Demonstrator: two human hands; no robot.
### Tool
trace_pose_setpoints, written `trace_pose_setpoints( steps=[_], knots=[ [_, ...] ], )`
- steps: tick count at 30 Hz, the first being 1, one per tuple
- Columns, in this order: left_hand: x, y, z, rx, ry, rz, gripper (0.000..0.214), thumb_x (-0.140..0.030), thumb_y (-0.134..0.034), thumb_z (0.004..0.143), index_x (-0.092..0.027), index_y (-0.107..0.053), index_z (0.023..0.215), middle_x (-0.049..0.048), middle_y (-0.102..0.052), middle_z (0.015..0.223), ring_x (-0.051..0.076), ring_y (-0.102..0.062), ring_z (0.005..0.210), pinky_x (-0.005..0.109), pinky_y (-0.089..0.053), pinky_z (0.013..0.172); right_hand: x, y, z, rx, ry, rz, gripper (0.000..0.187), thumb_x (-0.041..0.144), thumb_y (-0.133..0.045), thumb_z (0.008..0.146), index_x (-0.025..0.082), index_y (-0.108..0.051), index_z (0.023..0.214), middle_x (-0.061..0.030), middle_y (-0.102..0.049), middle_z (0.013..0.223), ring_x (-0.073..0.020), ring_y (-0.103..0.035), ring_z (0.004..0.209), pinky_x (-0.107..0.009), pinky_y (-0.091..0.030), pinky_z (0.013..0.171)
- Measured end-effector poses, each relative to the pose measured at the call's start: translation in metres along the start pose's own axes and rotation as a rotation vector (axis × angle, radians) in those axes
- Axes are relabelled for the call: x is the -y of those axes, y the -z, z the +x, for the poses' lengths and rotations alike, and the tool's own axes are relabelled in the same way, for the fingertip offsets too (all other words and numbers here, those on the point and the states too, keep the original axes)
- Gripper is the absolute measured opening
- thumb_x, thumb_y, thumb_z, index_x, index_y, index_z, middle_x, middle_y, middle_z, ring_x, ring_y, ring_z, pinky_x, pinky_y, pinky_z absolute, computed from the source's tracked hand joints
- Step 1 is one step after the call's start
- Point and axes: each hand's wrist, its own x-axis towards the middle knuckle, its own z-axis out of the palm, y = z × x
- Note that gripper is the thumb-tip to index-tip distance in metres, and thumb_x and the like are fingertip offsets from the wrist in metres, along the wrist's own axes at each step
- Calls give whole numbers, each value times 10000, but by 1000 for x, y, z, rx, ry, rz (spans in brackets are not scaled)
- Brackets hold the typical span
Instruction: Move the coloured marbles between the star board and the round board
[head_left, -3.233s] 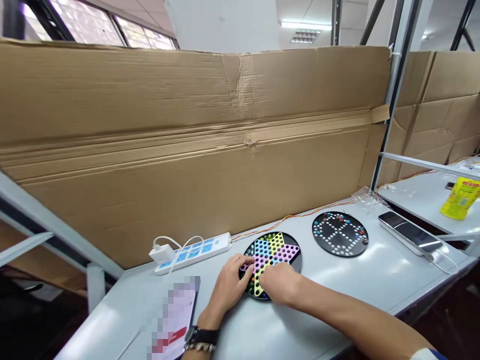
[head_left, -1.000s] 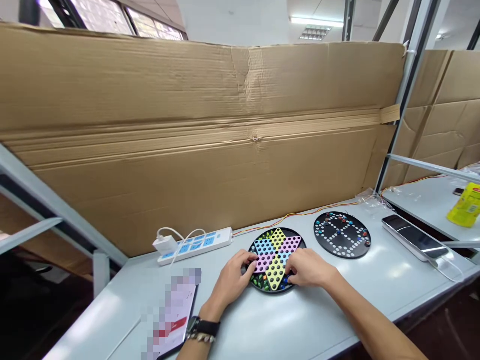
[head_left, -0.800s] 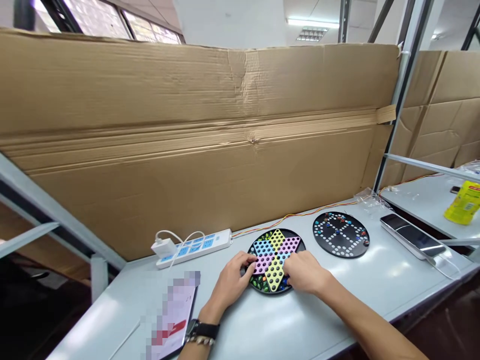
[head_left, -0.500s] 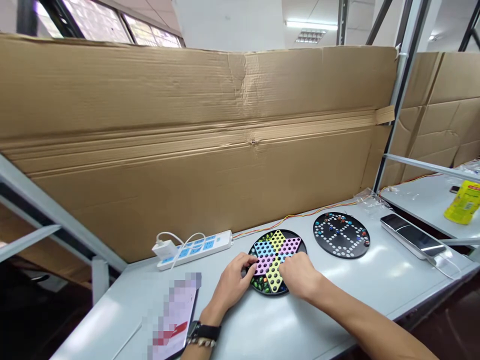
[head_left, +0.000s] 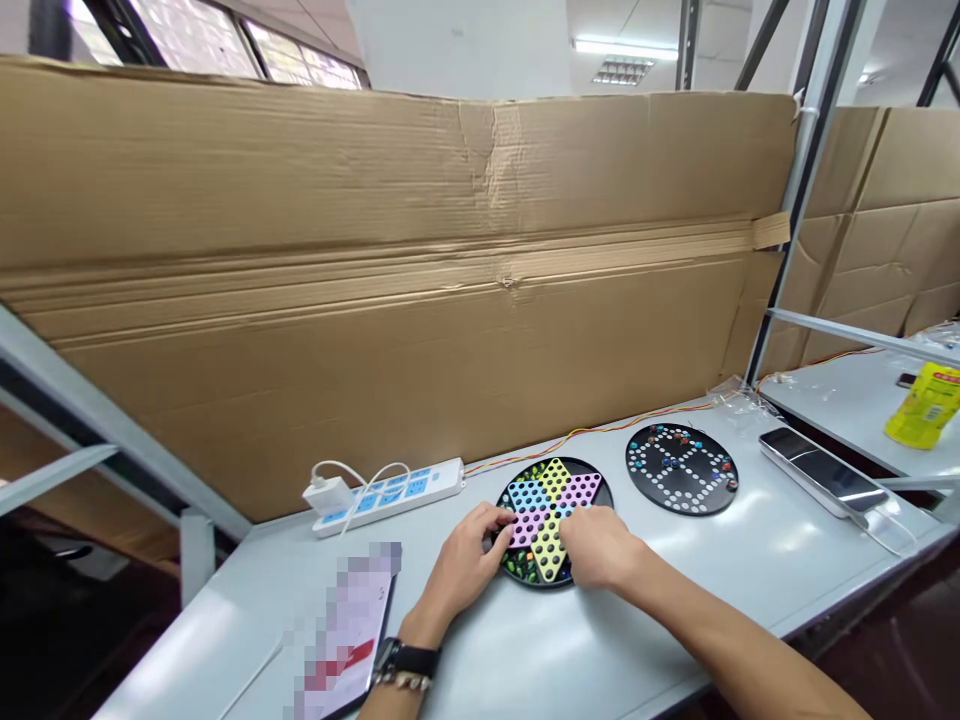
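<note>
A round black Chinese checkers board [head_left: 550, 549] with a yellow, pink and blue star of holes lies flat on the table. Green marbles [head_left: 519, 566] show in its rim compartments. At the board's left edge, my left hand [head_left: 466, 560] rests curled, thumb and fingers on the rim, holding it. My right hand [head_left: 600, 548] is closed over the right side of the star. Its fingertips are hidden from view, so anything pinched in them cannot be made out. To the right lies a second round black board [head_left: 682, 480] with white spots and small coloured pieces.
A white power strip [head_left: 405, 495] with a plugged charger stands behind on the left. A pixelated tablet-like device [head_left: 349, 640] lies by my left wrist. At right are a phone on a white block [head_left: 817, 470] and a yellow pouch [head_left: 926, 405]. Cardboard [head_left: 390, 250] walls the back.
Both hands stay at the same places on the board, the right one shifting only very slightly. The view has tilted a little.
</note>
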Motion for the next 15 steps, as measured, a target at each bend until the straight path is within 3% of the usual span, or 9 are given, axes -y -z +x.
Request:
trace_pose_setpoints(
  steps=[3,7,15],
  knots=[
    [1,0,0,-10,1,-4,398,-603,-595,1025,-287,-836,1006,89,-873,1058,326,-807,1001,505,-676,988,7,0,1,42,-63,-144,344,99,-896,704,170,-904,1041,-190,-916,954,-344,-896,796,-288,-577,598],
    [3,0,0,-12,-4,-11,440,-641,-594,1022,-276,-840,1003,100,-865,1049,329,-809,986,512,-680,987,11,4,-1,52,4,-210,252,115,-889,749,208,-904,983,-137,-912,894,-301,-888,763,-267,-559,581],
    [4,-1,1,-15,-25,0,482,-668,-577,1050,-275,-853,1016,96,-863,1041,310,-809,970,496,-684,972,4,22,-15,143,-39,-182,210,237,-808,973,152,-920,1129,-216,-923,1116,-347,-914,959,-302,-591,686]
  ],
)
